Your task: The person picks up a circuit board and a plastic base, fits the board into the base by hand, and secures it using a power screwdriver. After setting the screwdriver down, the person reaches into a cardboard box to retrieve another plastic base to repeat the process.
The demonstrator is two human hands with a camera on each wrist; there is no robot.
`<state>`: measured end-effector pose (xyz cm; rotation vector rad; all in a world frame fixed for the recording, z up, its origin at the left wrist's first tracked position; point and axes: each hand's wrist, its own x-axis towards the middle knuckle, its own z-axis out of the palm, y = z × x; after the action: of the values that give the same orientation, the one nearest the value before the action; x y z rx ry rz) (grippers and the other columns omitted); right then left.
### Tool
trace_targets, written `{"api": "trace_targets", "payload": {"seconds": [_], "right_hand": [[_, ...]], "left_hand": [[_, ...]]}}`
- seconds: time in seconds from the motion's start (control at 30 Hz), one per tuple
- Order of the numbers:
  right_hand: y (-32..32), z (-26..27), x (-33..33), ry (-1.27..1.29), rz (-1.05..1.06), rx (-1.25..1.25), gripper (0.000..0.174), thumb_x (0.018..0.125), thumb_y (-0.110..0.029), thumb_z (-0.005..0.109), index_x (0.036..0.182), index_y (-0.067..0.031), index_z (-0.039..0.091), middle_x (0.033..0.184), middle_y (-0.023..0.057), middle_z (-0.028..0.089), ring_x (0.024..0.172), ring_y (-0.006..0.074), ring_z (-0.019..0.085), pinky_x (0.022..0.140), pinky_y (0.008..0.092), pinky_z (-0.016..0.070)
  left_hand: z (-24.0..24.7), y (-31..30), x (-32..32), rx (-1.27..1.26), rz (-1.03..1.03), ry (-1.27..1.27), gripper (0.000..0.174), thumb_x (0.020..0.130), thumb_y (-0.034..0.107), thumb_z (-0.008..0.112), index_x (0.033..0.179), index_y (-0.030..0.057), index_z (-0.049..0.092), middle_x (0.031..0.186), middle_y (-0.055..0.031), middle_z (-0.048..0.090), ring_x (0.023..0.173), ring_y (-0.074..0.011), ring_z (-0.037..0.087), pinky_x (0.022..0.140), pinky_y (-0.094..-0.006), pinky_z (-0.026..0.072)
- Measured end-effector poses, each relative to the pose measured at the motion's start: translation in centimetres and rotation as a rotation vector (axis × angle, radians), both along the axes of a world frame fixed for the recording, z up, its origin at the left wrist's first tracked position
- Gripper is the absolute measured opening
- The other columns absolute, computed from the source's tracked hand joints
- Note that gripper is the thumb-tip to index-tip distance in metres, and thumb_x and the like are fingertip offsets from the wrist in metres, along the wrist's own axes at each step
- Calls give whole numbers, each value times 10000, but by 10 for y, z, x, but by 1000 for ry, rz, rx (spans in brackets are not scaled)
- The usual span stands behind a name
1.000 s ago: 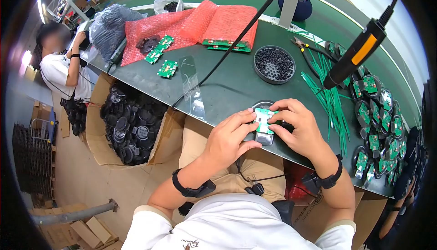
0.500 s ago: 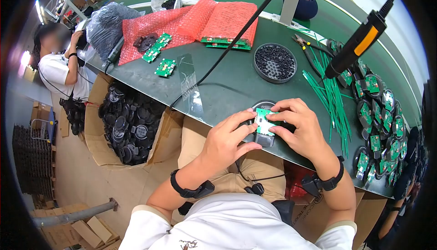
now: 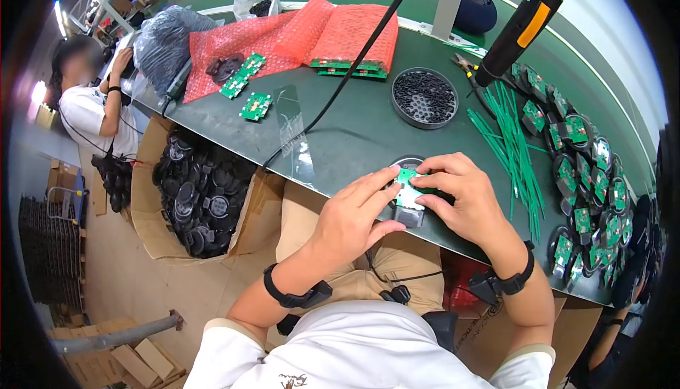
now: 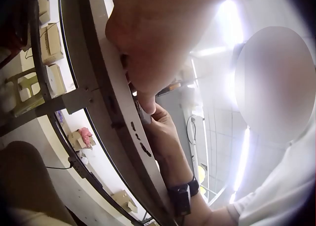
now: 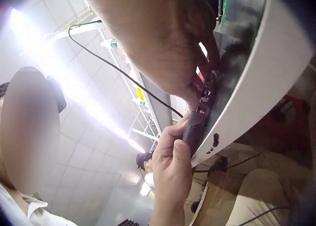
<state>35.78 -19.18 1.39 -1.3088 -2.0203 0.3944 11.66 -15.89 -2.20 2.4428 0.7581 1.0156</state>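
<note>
At the table's near edge lies a black plastic housing (image 3: pixel 409 217), with a rounded upper part and a squarer lower end. A green circuit board (image 3: pixel 406 196) sits on it, glare whitening part of its face. From the left, my left hand (image 3: pixel 350 213) grips the housing, fingertips at the board's left edge and thumb by the lower end. My right hand (image 3: pixel 464 194) pinches at the board's right side with bent fingers and thumb. In the right wrist view the housing (image 5: pixel 195 131) shows edge-on between both hands; the fingers partly cover the board.
A dish of small black parts (image 3: pixel 425 98) stands ahead, with green strips (image 3: pixel 510 144) and pliers (image 3: pixel 465 66) to its right. Board-fitted housings (image 3: pixel 582 176) crowd the right side. An electric screwdriver (image 3: pixel 520 27) hangs above. A carton of black housings (image 3: pixel 205 198) stands left, below the table.
The hanging screwdriver has swung left and away from me. Both hands keep nearly the same place on the board and housing, with only slight finger shifts.
</note>
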Motion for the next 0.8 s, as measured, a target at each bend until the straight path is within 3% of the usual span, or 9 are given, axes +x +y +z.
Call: {"api": "trace_targets", "payload": {"seconds": [0.67, 0.8], "right_hand": [[-4, -4, -5, 11, -52, -35, 297, 762, -79, 882, 1047, -96, 800, 1135, 65, 689, 1023, 291, 667, 862, 417, 569], [-5, -6, -6, 12, -69, -18, 291, 763, -74, 883, 1039, -88, 791, 1138, 78, 684, 1024, 299, 664, 866, 418, 567]], "left_hand": [[-4, 0, -1, 38, 5, 33, 564, 705, 274, 915, 1149, -7, 709, 1415, -193, 670, 1204, -409, 695, 990, -460, 594], [1, -2, 2, 62, 23, 38, 584, 748, 379, 886, 1147, -3, 695, 1404, -201, 675, 1182, -410, 700, 1012, -476, 588]]}}
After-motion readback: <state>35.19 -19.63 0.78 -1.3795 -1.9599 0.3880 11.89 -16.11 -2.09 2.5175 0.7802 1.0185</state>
